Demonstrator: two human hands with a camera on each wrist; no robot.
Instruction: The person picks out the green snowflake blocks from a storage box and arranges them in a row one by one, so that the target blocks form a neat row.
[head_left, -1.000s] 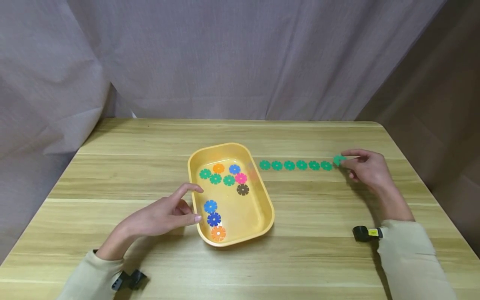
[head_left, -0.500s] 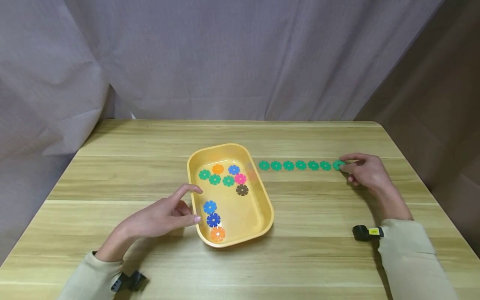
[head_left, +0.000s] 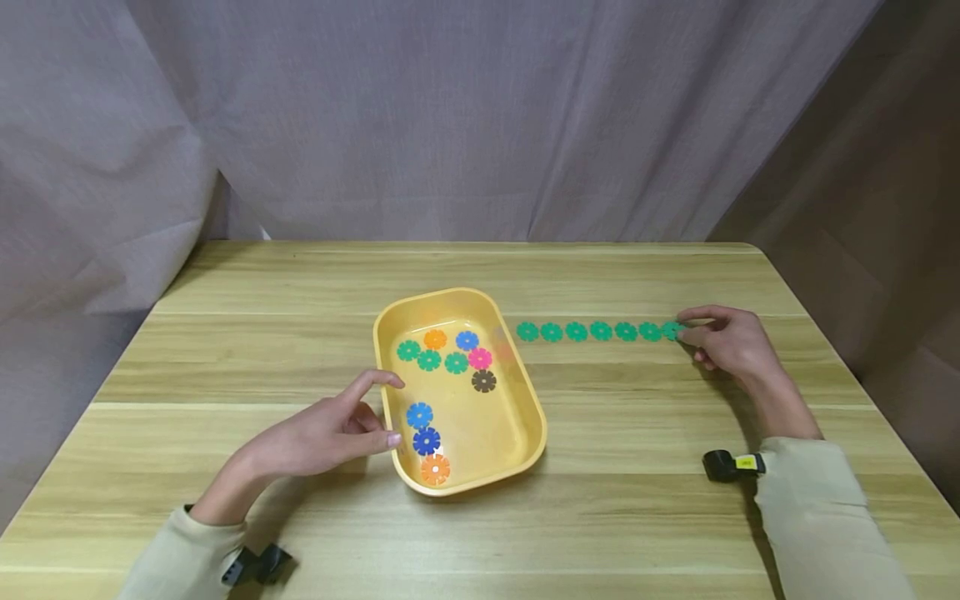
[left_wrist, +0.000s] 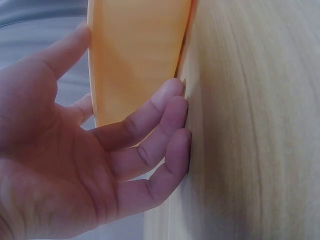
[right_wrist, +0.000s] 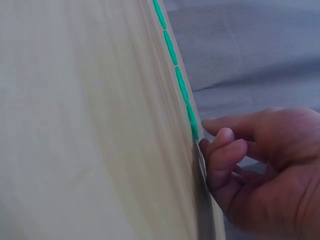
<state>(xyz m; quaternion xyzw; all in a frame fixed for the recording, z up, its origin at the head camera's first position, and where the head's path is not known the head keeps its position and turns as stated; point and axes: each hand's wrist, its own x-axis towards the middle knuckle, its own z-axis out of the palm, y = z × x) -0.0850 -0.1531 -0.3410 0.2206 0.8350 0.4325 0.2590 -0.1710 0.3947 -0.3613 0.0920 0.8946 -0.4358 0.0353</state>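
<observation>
In the head view, my left hand holds the left rim of a yellow plastic tray, index finger over the rim and thumb on it. The left wrist view shows its other fingers curled low beside the tray wall, at the table. My right hand has thumb and index finger at the edge of a green notched building disc, the right end of a straight row. It lies flat, close against the neighbouring green disc. From the right wrist, the row appears edge-on, with the fingertips at its near end.
Several more green discs lie in the row right of the tray. Inside the tray are discs in orange, blue, green, pink and brown. Grey curtain hangs behind the wooden table.
My right hand has lowered the green disc onto the table and slid it left against the end of the row. The left hand has stayed at the tray's rim.
</observation>
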